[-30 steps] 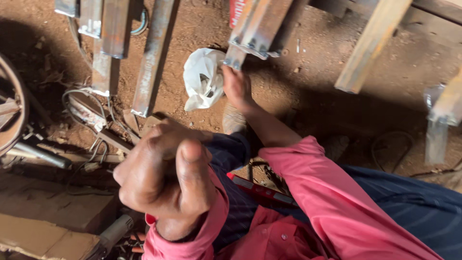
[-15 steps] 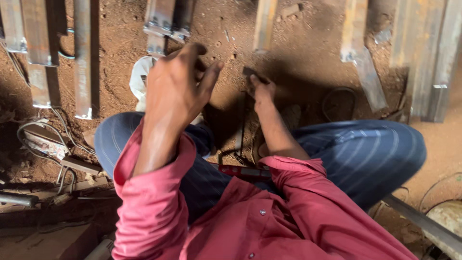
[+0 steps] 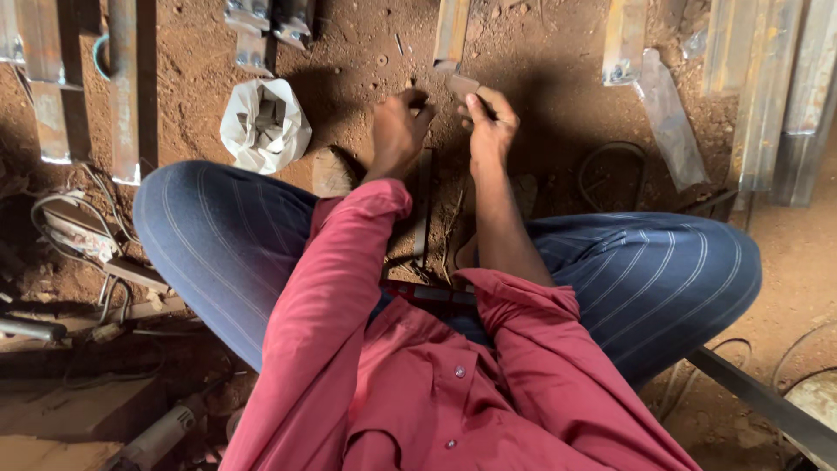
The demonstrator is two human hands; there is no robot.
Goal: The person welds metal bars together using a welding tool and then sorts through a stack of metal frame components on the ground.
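My right hand (image 3: pixel 493 126) pinches a small flat rusty metal piece (image 3: pixel 463 85) between thumb and fingers, low over the dirt floor in front of my knees. Close to its left is my left hand (image 3: pixel 397 133), fingers curled, with its fingertips at a small dark bit that I cannot make out. Whether it grips anything is unclear. A thin dark metal strip (image 3: pixel 425 209) lies on the ground between my legs, just below both hands. Both sleeves are red, and my trousers are blue with stripes.
A white plastic bag (image 3: pixel 264 124) holding metal pieces sits left of the hands. Several steel bars (image 3: pixel 124 87) and sections (image 3: pixel 767 96) lie along the far side. Wires (image 3: pixel 74 227) are at the left, a power tool (image 3: pixel 157 436) at the lower left, and a cable loop (image 3: pixel 612 166) at the right.
My left hand has come down from in front of the camera to the ground beside the right hand. The view has shifted, so the bag now lies further left.
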